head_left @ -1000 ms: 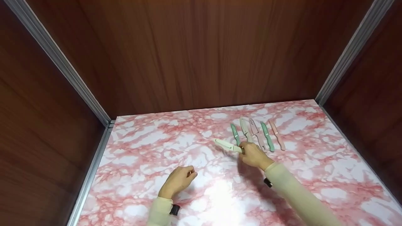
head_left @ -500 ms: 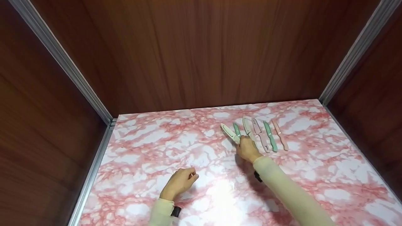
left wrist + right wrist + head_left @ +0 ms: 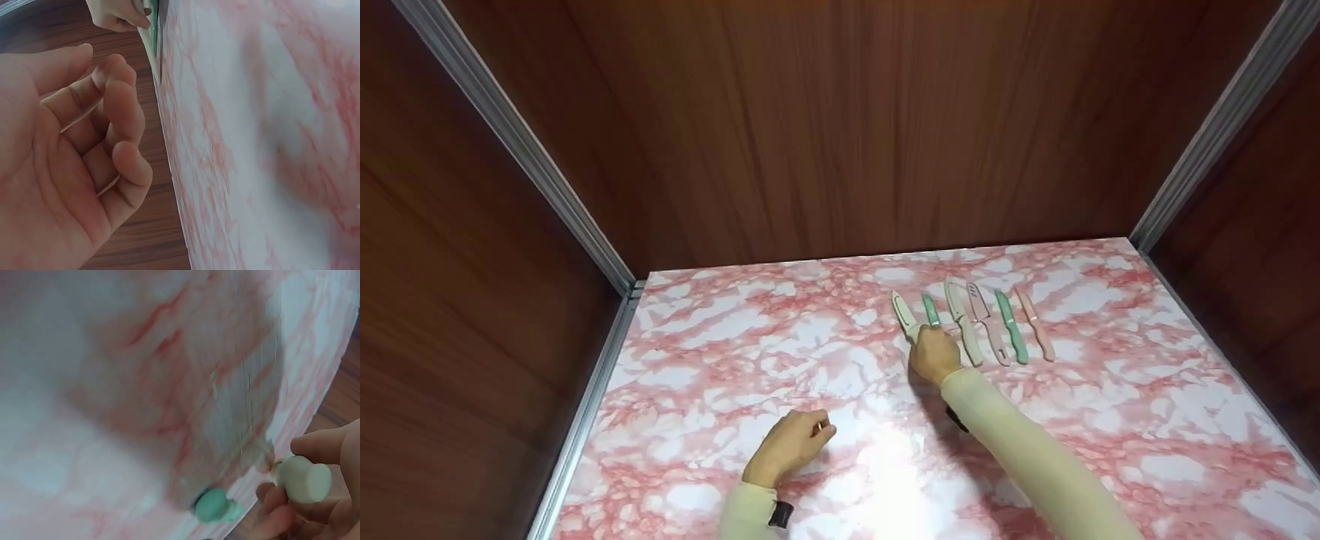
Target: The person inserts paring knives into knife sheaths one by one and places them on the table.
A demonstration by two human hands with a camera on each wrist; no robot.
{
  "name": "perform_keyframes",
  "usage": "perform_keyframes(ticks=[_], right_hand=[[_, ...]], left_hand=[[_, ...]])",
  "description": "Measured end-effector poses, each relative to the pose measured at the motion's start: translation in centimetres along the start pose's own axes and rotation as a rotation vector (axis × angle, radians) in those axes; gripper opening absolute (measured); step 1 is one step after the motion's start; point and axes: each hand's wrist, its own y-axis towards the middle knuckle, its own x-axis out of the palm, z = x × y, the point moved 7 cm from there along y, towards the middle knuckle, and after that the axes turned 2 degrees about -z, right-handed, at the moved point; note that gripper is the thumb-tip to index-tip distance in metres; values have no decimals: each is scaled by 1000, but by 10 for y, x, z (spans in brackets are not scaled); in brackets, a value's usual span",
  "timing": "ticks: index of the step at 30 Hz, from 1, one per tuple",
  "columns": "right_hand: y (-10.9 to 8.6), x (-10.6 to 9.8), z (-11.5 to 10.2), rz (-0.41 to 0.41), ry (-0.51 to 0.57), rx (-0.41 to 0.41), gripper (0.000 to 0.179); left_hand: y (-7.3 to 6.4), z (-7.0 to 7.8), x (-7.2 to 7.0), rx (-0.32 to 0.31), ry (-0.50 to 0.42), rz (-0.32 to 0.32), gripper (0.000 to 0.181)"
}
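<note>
My right hand [image 3: 936, 357] grips a cream knife [image 3: 904, 311] by its handle, low over the left end of a row of knives. In the right wrist view, the butt of the cream handle [image 3: 306, 479] shows between thumb and fingers. Just right of its blade lies a small green knife [image 3: 931, 309], its handle partly hidden by the hand in the head view. My left hand [image 3: 789, 445] hovers near the front middle with loosely curled fingers and holds nothing; the left wrist view shows its bare palm [image 3: 50, 185].
Rightward in the row lie a larger cream knife [image 3: 969, 339], a pink knife [image 3: 996, 337], another green knife [image 3: 1012, 330] and a peach knife [image 3: 1037, 330]. They rest on a red-and-white marbled table [image 3: 697, 375]. Dark wood panels [image 3: 825, 135] enclose the back and sides.
My right hand has moved left and lowered with the cream knife, turning its blade from pointing left to pointing away, nearly in line with the others. The left hand has barely moved.
</note>
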Motion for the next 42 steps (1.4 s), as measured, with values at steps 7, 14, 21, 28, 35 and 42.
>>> perform_keyframes(ticks=[7,14,21,28,35,42], right_hand=[[6,15,0,-108,16,65,19],[14,23,5,-168,53,81,23],[14,25,9,-213,63,107,24],[6,2,-5,-162,72,47,39],[-21,-47,-13,-36,78,-91,33],[-41,-88,3,88,130,-134,26]], left_hand=[[-3,1,4,-9,14,-12,21],[-3,4,10,-1,4,-35,22],[-3,6,11,-6,12,-51,22],[0,14,0,9,5,-51,26],[3,25,-24,-15,90,36,28],[4,29,-40,-35,136,106,33]])
